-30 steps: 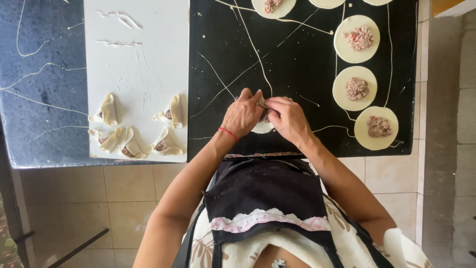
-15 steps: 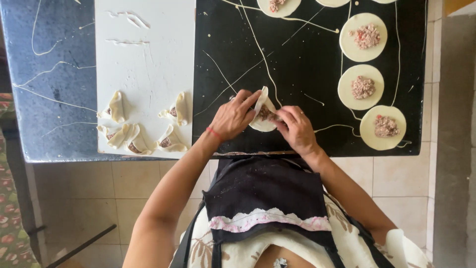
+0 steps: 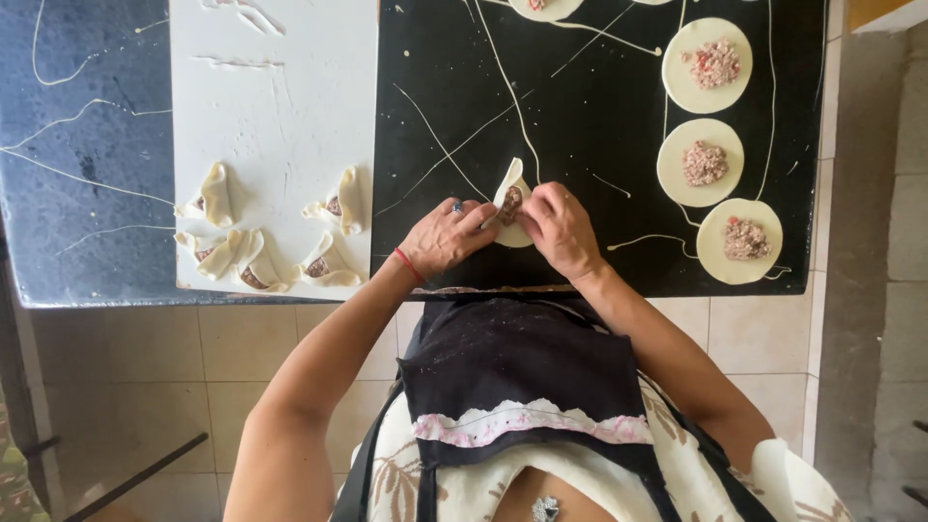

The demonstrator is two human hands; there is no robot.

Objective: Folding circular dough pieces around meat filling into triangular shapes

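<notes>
Both hands pinch 1 dough round: left hand (image 3: 440,235) at 9 o'clock, right hand (image 3: 559,227) at 3, fingers closed on its edges to fold the dough round (image 3: 509,201) over meat. It sits on the black board (image 3: 599,116). At 2 o'clock wait 3 filled rounds (image 3: 701,162); at 9, 5 folded ones (image 3: 338,203) on the white board (image 3: 275,116).

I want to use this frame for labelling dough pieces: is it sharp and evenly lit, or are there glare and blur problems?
Head view: sharp and evenly daylit; the folded dumpling between the left hand and right hand is crisp; mild brightness on the white board, no harsh glare; the edges look slightly bowed by the wide lens.
</notes>
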